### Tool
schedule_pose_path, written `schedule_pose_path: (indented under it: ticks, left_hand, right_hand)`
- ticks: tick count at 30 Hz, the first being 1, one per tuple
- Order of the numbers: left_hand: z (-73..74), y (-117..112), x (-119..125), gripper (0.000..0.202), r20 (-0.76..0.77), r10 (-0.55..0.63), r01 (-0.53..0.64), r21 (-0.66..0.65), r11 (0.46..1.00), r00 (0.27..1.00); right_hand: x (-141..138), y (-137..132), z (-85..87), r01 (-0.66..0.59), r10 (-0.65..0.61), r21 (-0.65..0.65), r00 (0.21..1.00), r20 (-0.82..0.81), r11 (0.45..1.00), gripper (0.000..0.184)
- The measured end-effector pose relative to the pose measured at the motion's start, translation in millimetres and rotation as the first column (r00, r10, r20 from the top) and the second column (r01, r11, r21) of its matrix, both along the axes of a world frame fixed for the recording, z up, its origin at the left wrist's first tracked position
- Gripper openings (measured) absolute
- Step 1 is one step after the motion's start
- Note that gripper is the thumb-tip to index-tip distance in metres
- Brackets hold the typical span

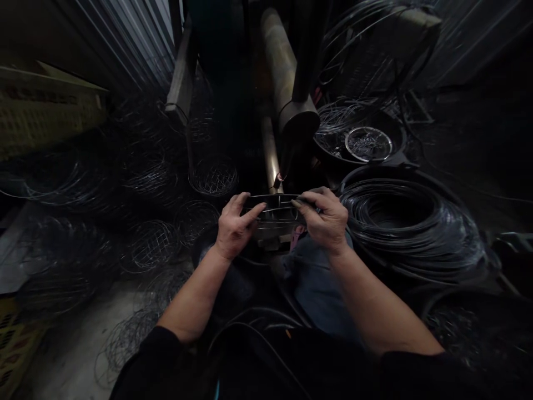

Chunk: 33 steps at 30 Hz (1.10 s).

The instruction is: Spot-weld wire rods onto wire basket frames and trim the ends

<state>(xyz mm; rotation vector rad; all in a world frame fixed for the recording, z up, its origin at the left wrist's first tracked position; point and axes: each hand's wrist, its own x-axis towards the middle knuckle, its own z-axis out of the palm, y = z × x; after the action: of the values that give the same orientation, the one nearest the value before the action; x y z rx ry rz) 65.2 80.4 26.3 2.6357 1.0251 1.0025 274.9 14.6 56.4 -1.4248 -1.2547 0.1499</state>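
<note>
My left hand and my right hand hold a wire ring between them, thumbs and fingers pinching it at opposite sides. It is made of thin metal wire, and its near part is hard to make out in the dark. Just beyond it ends the lower brass-coloured rod of a machine, and a small tip comes down from above. A thick cylindrical arm of the machine stands over both. I cannot tell whether the ring touches the rod.
At right lies a large coil of wire. Behind it a dark tub holds loose wire and a round dish of small pieces. Wire baskets are heaped at left, near yellow crates. Wire scraps lie at lower right.
</note>
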Motion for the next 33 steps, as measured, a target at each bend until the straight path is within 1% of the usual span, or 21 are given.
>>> schedule_pose_path:
  ticks: [2,6,8,11,15,17,21,26,28,31,33]
  left_hand:
    - [-0.8,1,1,0.039,-0.005,-0.014,0.014,0.022,1.000,1.000]
    - [-0.9,5,3,0.036,-0.002,-0.017,0.017,0.080,0.997,1.000]
    - [-0.5,6,3,0.035,0.003,0.001,-0.001,0.082,0.997,1.000]
    - [0.1,9,5,0.035,0.016,0.003,-0.004,0.054,0.999,1.000]
    - [1.1,12,8,0.033,0.053,0.001,-0.005,0.079,0.997,0.999]
    - [1.8,15,11,0.032,0.065,0.010,-0.015,0.085,0.996,0.998]
    - [2.8,22,14,0.030,0.066,0.029,-0.033,0.058,0.998,0.997]
    - [1.1,31,14,0.032,0.092,0.002,-0.009,0.073,0.997,0.996]
    - [0.4,34,15,0.033,0.093,-0.009,0.003,0.058,0.998,0.996]
    - [-0.7,38,16,0.033,0.078,0.005,-0.006,0.020,1.000,0.997]
    - [-1.3,39,18,0.033,0.073,0.015,-0.016,0.023,1.000,0.997]
  right_hand:
    - [-2,2,-2.5,0.023,-0.023,0.015,0.999,0.023,1.000,0.008]
    - [-2,7,-7.5,0.026,-0.028,0.080,0.999,0.021,0.996,0.006]
    - [-1,8,-8.8,0.040,-0.042,0.092,0.999,0.028,0.995,0.007]
    - [-2,9,-9.1,0.089,-0.096,0.105,0.993,0.069,0.991,0.009]
    - [-2,13,-9.9,0.117,-0.135,0.172,0.986,0.101,0.978,0.008]
    - [-2,16,-11.1,0.126,-0.145,0.171,0.984,0.106,0.977,0.009]
    - [0,23,-12.7,0.143,-0.157,0.139,0.982,0.102,0.980,0.012]
    - [2,31,-10.2,0.115,-0.126,0.154,0.990,0.063,0.981,0.010]
    - [3,34,-8.9,0.102,-0.110,0.162,0.993,0.041,0.981,0.008]
    - [5,38,-8.1,0.102,-0.107,0.144,0.994,0.027,0.984,0.007]
    - [6,40,-8.2,0.103,-0.107,0.142,0.994,0.026,0.984,0.006]
